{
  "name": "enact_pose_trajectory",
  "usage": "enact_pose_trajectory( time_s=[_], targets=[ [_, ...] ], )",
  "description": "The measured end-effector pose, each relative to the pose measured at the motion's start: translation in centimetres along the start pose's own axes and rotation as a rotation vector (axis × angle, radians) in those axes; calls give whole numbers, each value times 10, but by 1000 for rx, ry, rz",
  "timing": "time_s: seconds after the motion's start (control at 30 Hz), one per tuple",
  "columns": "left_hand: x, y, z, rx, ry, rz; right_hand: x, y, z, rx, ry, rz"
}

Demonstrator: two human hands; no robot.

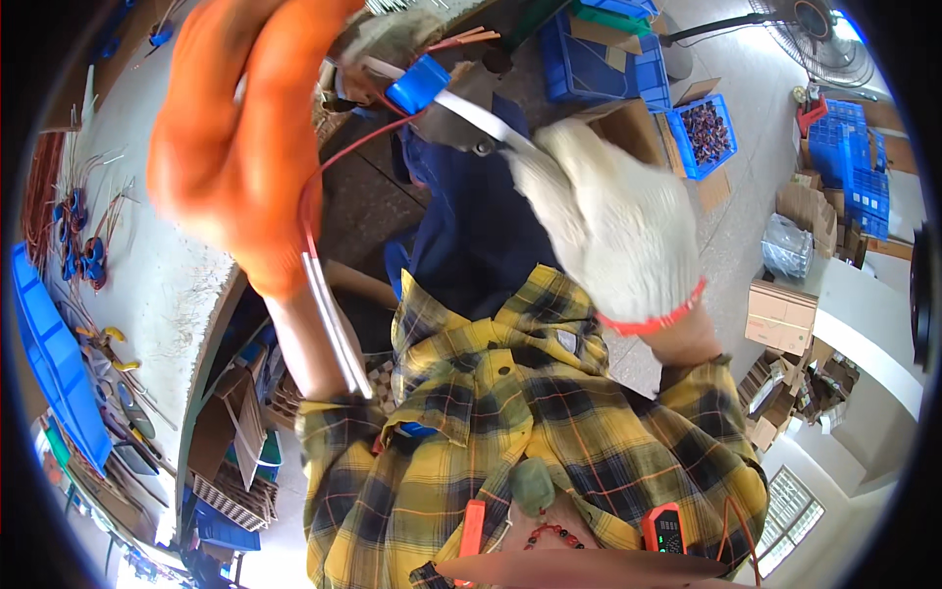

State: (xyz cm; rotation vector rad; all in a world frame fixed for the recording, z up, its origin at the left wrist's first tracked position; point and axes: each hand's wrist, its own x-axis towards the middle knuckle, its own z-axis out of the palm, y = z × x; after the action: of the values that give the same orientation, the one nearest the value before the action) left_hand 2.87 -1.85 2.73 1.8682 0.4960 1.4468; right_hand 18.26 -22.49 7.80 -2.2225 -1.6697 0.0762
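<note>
Our left hand curled left of the blue coil, hold unclear; rightward, our right hand pinched white strip, apparently tightening; steady tension seemed needed next.

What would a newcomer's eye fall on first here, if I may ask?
Probably the bright orange-gloved left hand, large at the upper left. Next, the small blue piece near top centre, with a white strip reaching from it to the white-gloved right hand. Below spreads a yellow plaid shirt.
</note>
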Motion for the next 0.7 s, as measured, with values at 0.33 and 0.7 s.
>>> enact_pose_trajectory(
  time_s=[0.33,0.7],
  targets=[
    [12,29,44,-118,183,-383,-13,-4,27,315,-58,133],
    [-28,28,-41,-44,-242,145,-87,37,-9,386,-506,72]
  ],
)
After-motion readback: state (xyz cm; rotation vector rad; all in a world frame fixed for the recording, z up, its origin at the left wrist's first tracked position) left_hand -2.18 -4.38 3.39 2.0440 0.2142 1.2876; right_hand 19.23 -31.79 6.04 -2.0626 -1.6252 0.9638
